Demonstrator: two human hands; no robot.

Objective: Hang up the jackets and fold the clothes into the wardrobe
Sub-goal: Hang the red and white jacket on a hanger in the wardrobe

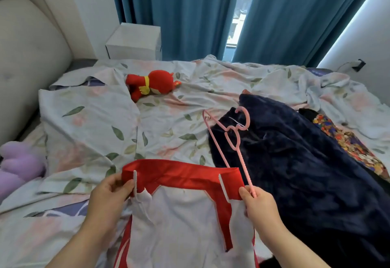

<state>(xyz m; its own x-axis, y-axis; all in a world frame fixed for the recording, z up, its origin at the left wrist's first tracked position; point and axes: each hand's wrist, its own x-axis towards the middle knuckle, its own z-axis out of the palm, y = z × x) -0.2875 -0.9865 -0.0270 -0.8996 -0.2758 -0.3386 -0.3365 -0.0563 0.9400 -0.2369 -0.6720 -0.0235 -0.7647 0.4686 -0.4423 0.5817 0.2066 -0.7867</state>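
- a bed with a leaf-print sheet (168,120) fills the view; two teal curtains (190,14) and one white nightstand (135,40) stand on the far side.
- one red-and-white jacket (179,215) lies near, centre, collar facing far.
- one pink hanger (245,170) slants up over one navy fleece garment (295,162) on the right.
- two plush toys: a red one (152,83) far, a purple one (19,162) at the left edge.
- left hand (109,191), forearm reaching in from the near edge, pinches the collar's left end between thumb and fingers.
- right hand (259,206) pinches the hanger's near end, at the collar's right end.
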